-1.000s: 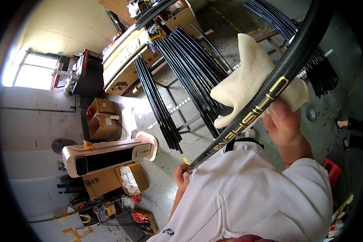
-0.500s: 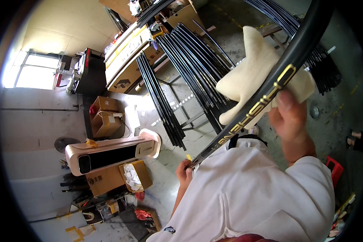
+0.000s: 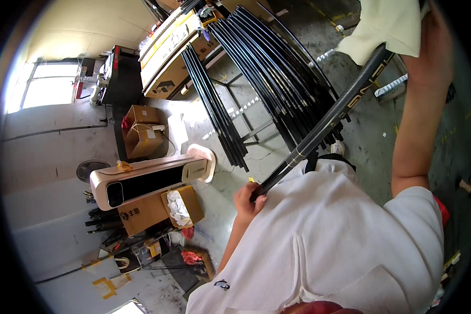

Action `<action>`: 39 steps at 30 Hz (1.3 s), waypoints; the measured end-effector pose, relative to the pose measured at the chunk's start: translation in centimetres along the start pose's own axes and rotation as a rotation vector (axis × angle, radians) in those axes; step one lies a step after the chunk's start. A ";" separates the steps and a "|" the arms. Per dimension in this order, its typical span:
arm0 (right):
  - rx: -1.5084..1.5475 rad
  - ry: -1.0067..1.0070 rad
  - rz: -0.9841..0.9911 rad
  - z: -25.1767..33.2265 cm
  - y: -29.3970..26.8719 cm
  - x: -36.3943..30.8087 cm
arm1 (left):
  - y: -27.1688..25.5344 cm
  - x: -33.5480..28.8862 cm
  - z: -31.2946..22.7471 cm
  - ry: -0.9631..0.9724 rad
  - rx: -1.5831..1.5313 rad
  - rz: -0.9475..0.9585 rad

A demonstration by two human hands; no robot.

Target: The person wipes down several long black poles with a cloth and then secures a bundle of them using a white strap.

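A long black rod [image 3: 327,123] with gold lettering slants across the view, from in front of my white shirt up to the far right. My left hand [image 3: 249,201] is closed round its lower end, near my waist. At the upper right my right arm is stretched out, and my right hand [image 3: 430,49] grips a cream cloth [image 3: 379,29] that lies over the upper part of the rod. The cloth hides part of the rod and some of my right fingers.
Several black rods [image 3: 272,73] lie side by side on a metal rack ahead, with a smaller bundle [image 3: 214,107] to their left. A tall beige floor appliance [image 3: 152,180] appears at left, near a cardboard box of white paper [image 3: 183,206]. Farther back are stacked cartons [image 3: 141,131].
My right hand and the cloth have moved up and away along the rod. The rod's upper part has swung farther from me; my left hand still holds the lower end.
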State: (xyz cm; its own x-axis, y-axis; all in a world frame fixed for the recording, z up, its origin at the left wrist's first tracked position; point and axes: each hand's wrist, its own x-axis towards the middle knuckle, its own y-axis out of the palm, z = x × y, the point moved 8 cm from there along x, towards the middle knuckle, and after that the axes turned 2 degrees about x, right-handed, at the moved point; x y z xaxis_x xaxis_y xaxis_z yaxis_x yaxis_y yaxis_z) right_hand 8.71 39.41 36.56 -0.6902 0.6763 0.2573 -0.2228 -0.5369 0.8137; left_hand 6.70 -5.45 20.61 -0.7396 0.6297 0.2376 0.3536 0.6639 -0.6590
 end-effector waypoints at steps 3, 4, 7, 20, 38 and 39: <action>-0.007 0.010 -0.004 -0.2 0.1 -0.2 | 0.0 -0.1 -0.2 0.040 -0.006 0.024; -0.006 0.014 -0.001 -0.2 0.3 -0.2 | 0.0 -0.1 -0.3 0.038 -0.008 0.028; -0.014 0.025 -0.007 -0.3 0.6 -0.2 | 0.2 0.0 -0.5 0.033 -0.022 0.055; -0.042 0.367 -0.233 -16.0 3.8 -12.6 | 3.4 5.7 -2.0 -0.153 -0.210 0.141; -0.238 0.153 -0.389 -1.2 -5.1 1.4 | -3.0 -23.0 27.7 -0.765 0.587 0.569; -0.162 0.109 -0.308 0.5 -4.1 2.8 | -3.9 -25.3 28.4 -0.817 0.591 0.583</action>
State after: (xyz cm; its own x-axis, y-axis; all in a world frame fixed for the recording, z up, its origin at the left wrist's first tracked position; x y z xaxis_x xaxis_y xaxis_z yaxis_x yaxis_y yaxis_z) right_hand 8.01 43.72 34.21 -0.6409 0.7659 -0.0514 -0.5323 -0.3952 0.7487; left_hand 7.73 -35.40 -3.11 -0.7778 0.1871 -0.6001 0.5992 -0.0679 -0.7977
